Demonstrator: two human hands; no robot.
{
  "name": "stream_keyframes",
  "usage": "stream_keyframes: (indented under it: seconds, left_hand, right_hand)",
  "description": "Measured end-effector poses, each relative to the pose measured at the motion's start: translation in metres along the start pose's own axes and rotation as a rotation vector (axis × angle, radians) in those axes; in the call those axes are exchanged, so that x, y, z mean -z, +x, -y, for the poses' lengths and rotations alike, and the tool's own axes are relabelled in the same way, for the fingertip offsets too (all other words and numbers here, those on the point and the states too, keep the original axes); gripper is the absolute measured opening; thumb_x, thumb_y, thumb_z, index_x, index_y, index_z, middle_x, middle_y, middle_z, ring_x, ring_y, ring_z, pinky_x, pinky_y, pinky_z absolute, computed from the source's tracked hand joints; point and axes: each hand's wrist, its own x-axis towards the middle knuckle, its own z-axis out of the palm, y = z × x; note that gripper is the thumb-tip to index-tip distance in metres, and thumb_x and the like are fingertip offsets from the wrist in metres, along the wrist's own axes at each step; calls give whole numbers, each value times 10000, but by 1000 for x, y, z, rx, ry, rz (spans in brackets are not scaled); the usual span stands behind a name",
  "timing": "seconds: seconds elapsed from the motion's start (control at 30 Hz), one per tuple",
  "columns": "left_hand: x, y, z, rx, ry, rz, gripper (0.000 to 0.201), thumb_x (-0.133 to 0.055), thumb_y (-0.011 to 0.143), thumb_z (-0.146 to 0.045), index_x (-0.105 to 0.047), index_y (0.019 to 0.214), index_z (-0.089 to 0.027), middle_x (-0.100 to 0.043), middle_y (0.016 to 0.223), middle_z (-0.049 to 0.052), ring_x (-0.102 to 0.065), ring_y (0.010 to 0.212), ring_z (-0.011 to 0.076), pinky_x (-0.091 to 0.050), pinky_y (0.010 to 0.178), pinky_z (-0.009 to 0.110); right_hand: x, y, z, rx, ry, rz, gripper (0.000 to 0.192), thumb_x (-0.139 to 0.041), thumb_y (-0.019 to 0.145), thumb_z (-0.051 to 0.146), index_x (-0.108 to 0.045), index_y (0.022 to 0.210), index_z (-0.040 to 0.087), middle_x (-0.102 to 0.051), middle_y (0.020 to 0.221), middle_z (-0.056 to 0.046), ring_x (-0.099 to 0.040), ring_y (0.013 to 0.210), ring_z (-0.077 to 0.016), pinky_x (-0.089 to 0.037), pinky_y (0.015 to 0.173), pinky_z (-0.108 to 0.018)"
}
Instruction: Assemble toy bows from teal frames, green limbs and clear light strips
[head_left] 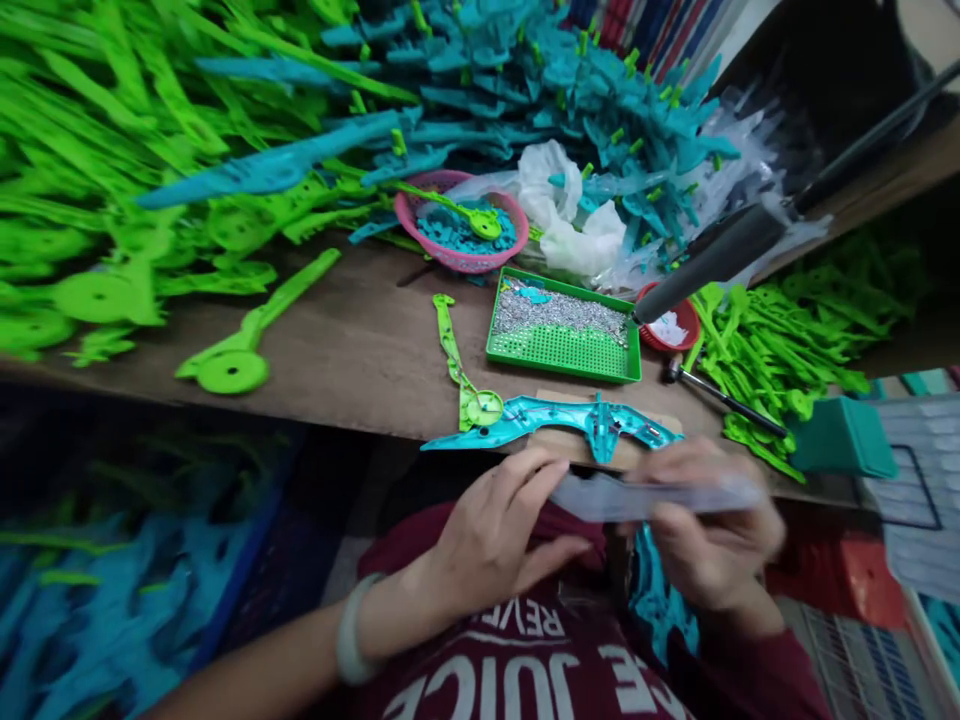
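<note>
My right hand [712,540], blurred by motion, is closed on a long translucent plastic piece [619,498] held over my lap. My left hand [499,530] is at the piece's left end, thumb and fingers apart; its fingertips are close to the plastic, and contact is unclear. Just beyond my hands, a blue bow-shaped plastic shell [555,412] lies along the table edge with its inner side up. A green plastic arm with a round end [452,350] joins or overlaps its left part. Another blue plastic part [664,600] hangs or lies below my right hand.
A green tray of small metal parts [562,350] stands behind the shell. Near it are a pink basket of blue bits [427,240], a red bowl [679,342] and a hammer [727,398]. Green parts [97,180] and blue parts [540,90] pile up along the back.
</note>
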Motion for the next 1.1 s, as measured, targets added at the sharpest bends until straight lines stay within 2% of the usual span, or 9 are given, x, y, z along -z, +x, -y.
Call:
stream_keyframes:
  seconds: [0.03,0.13,0.2,0.27,0.37,0.47,0.6,0.87,1.1]
  left_hand:
    - [10,0,6,51,-48,41,335,-457,1029,-382,-565,1219,-127,-706,1088,139,-675,1046,235,-582,871,345]
    - [49,13,44,455,-211,130,245,-485,981,-370,-646,1031,-192,-716,968,60,-680,893,212,-578,801,332]
    - [75,26,79,808,-328,70,321,-564,907,-487,-669,1036,-212,-717,1000,47,-670,905,221,-572,789,333]
    - [94,36,109,1052,-507,43,402,-645,817,-544,-672,1047,-215,-716,969,42,-659,857,205,-564,730,310]
    - [99,44,136,1251,-735,210,461,-806,667,-481,-665,990,-185,-711,842,27,-639,736,156,-550,677,269]
    - [82,44,141,1300,-899,419,449,-862,627,-429,-647,918,-163,-701,774,15,-643,695,131,-557,673,252]
    - [65,45,144,1329,-982,559,417,-851,685,-430,-634,935,-176,-703,750,6,-658,667,129,-591,682,281]
    - [71,50,162,1391,-966,647,412,-853,686,-483,-651,910,-202,-707,748,14,-664,655,139,-619,684,303]
    - [70,50,163,1336,-815,650,426,-826,697,-518,-661,926,-199,-724,762,30,-681,687,154,-599,646,268]
  right_hand:
    - [-11,20,6,75,137,-103,167,-508,995,414,-599,1061,291,-627,827,-53,-631,745,-219,-561,619,-415]
    - [-45,79,6,157,346,10,286,-612,958,453,-549,1129,232,-621,1031,-61,-634,858,-174,-583,715,-337]
    - [-65,106,-10,199,218,168,615,-685,881,553,-470,1327,188,-559,1301,-159,-595,1149,-255,-566,925,-429]
    - [-81,117,-32,234,26,359,925,-765,784,600,-349,1482,158,-478,1447,-226,-478,1328,-346,-463,1072,-560]
    - [-98,113,-57,193,-86,570,1059,-797,776,548,-227,1569,137,-498,1452,-246,-487,1304,-368,-448,1063,-595]
    - [-106,102,-66,164,-37,584,1057,-756,821,543,-156,1594,144,-497,1468,-243,-507,1305,-362,-452,1070,-595]
    - [-108,94,-67,139,11,565,1023,-720,847,564,-142,1603,190,-533,1433,-207,-504,1347,-369,-423,1108,-616]
    - [-108,94,-68,90,54,607,944,-714,871,519,-208,1592,181,-577,1393,-191,-521,1335,-348,-462,1096,-574]
    - [-105,97,-67,110,97,608,858,-755,864,414,-309,1542,136,-609,1334,-166,-523,1302,-322,-439,1135,-543]
